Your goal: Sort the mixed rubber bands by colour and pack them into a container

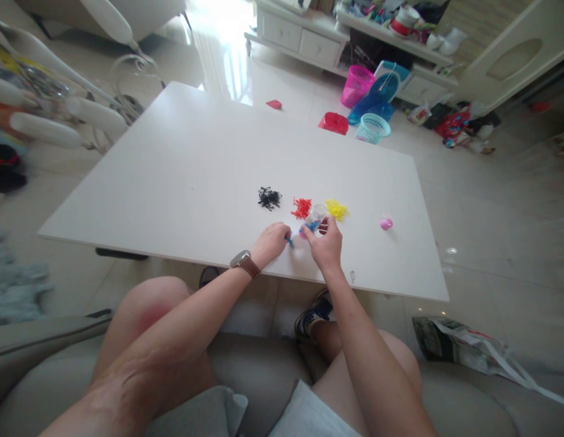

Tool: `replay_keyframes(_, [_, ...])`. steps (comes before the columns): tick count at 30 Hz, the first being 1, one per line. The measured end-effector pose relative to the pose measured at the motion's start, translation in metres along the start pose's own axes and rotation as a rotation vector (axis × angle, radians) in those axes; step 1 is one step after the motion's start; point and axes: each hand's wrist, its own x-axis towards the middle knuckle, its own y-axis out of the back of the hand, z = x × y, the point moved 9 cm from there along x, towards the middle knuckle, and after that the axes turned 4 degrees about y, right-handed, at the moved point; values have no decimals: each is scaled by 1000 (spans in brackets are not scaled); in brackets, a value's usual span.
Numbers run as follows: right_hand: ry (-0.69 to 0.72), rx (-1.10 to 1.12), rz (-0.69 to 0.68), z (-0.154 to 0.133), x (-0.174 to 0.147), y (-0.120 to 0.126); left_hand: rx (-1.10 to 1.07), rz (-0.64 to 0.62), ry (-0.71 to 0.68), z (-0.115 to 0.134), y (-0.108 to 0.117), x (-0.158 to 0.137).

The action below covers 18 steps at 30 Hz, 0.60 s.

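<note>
My right hand is closed around a small clear plastic jar with a pink end, tilted, with blue pieces inside. Just left of it, the fingers of my left hand are pinched on some small blue bands low over the white table. Beyond my hands lie three small heaps: black bands, red bands and yellow bands. The jar's open end is close to the yellow heap. A pink lid-like piece sits further right.
A small clear object lies by the table's near edge. On the floor past the far edge stand a red container, a light blue basket and a pink basket. A bag rests on the sofa at right.
</note>
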Motion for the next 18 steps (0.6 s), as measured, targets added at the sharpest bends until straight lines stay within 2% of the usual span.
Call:
replay_keyframes(4, [-8, 14, 7, 0, 0, 1, -25, 7, 34, -3, 1, 1])
replay_keyframes(8, [-5, 17, 16, 3, 0, 1, -112, 34, 75, -3, 12, 3])
replay_keyframes(13, [-12, -20, -20, 10, 1, -3, -288, 56, 166, -3, 37, 5])
replay_keyframes(18, [46, -170, -83, 10, 2, -6, -429, 111, 140, 6, 65, 2])
